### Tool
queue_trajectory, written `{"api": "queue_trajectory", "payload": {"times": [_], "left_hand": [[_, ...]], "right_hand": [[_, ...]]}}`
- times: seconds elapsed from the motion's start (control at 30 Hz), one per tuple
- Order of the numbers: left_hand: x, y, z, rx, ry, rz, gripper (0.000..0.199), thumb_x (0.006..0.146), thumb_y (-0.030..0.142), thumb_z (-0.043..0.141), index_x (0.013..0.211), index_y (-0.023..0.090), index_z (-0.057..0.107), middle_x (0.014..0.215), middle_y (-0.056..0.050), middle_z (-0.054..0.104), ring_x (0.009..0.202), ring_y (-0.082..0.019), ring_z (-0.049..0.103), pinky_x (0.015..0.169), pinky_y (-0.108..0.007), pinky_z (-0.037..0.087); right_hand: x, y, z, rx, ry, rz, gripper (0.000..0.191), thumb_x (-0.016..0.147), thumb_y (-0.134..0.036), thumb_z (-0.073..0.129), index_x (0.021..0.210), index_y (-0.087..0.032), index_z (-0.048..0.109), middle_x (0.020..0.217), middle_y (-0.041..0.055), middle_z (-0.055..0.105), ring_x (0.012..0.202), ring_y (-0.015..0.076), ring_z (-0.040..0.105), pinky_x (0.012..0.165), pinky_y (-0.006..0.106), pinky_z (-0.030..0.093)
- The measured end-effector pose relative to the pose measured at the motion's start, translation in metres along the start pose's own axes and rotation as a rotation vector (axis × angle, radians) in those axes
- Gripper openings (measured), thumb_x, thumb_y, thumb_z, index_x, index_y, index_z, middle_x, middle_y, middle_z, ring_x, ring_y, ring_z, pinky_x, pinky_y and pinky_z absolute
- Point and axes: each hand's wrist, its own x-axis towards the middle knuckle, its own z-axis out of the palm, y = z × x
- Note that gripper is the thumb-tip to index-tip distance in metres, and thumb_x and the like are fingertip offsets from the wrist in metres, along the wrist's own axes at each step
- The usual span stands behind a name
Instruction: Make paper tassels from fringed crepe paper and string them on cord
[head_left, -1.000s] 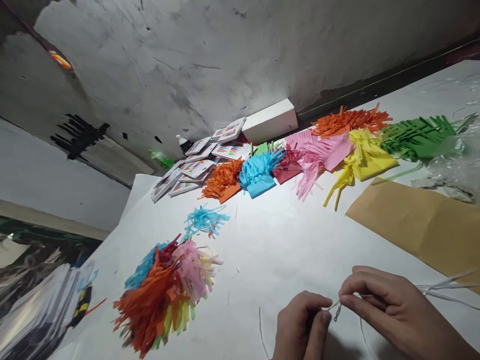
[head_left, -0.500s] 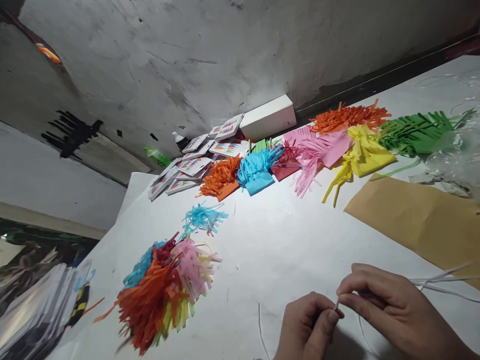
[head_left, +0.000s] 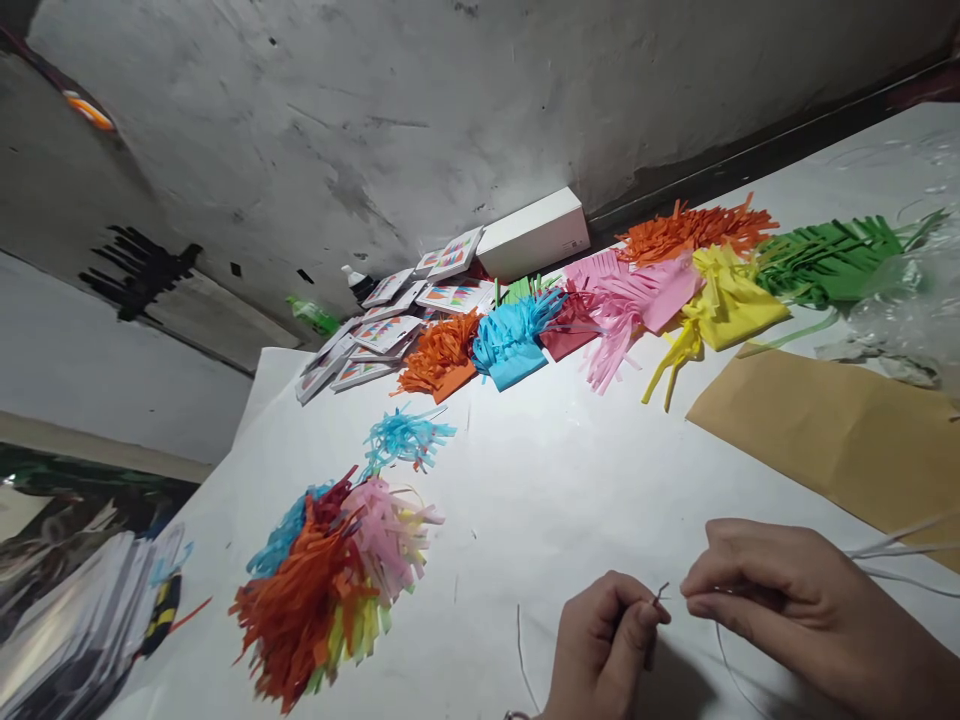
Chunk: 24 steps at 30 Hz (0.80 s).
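Over the near right of the white table, both my hands are pinched closed, a small gap apart. My left hand [head_left: 604, 645] grips a thin string [head_left: 661, 592] between thumb and forefinger, and a short dark-looking tip sticks up out of the pinch. My right hand [head_left: 795, 605] is closed thumb to fingertips beside it, with a white string [head_left: 724, 655] hanging below. Exactly how the string runs between the two pinches is too fine to make out. More white strings [head_left: 904, 560] trail off behind my right hand.
A heap of cut paper tassels [head_left: 315, 590] lies at left, a small blue bunch [head_left: 409, 437] above it. Along the back are fringed paper bundles [head_left: 517, 340], printed packs [head_left: 386, 335] and a white box [head_left: 532, 235]. Brown paper [head_left: 832, 440] and clear plastic [head_left: 907, 310] lie right.
My hands have moved slightly apart; before, their fingertips met at the string. A short string end now shows above my left fingertips.
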Motion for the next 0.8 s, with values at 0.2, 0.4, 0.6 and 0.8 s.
{"api": "queue_trajectory", "payload": {"times": [0.2, 0.4, 0.6, 0.8], "left_hand": [[0.000, -0.005, 0.001, -0.109, 0.025, -0.011, 0.045, 0.092, 0.062, 0.064, 0.084, 0.017, 0.068, 0.053, 0.009, 0.034, 0.052, -0.008, 0.035, 0.055, -0.022, 0.031], [-0.004, -0.007, -0.002, 0.046, -0.052, 0.017, 0.048, 0.094, 0.062, 0.060, 0.086, 0.017, 0.071, 0.058, 0.004, 0.044, 0.053, -0.009, 0.037, 0.056, -0.024, 0.032], [0.003, -0.008, -0.005, -0.021, -0.385, -0.011, 0.044, 0.096, 0.057, 0.061, 0.084, 0.015, 0.067, 0.059, 0.006, 0.042, 0.051, -0.006, 0.032, 0.050, -0.021, 0.024], [0.007, -0.004, -0.001, -0.311, -0.394, -0.111, 0.040, 0.093, 0.052, 0.069, 0.079, 0.017, 0.057, 0.052, 0.010, 0.040, 0.043, -0.003, 0.031, 0.045, -0.019, 0.025]], "right_hand": [[0.000, 0.004, 0.005, -0.020, 0.027, 0.091, 0.023, 0.095, -0.042, 0.062, 0.079, -0.028, 0.073, 0.071, -0.0012, 0.063, 0.062, 0.0150, 0.056, 0.057, 0.027, 0.041], [0.002, 0.005, 0.004, 0.043, 0.022, 0.182, 0.027, 0.094, -0.046, 0.060, 0.078, -0.026, 0.070, 0.074, -0.0012, 0.064, 0.069, 0.0164, 0.059, 0.062, 0.027, 0.042], [0.001, 0.000, 0.003, 0.348, -0.176, 0.319, 0.027, 0.087, -0.047, 0.069, 0.077, -0.023, 0.065, 0.070, -0.0034, 0.056, 0.066, 0.0139, 0.046, 0.062, 0.026, 0.036], [-0.001, 0.001, 0.001, 0.434, -0.279, 0.318, 0.042, 0.090, -0.062, 0.066, 0.079, -0.022, 0.059, 0.071, -0.0043, 0.046, 0.071, 0.0147, 0.039, 0.064, 0.027, 0.029]]}}
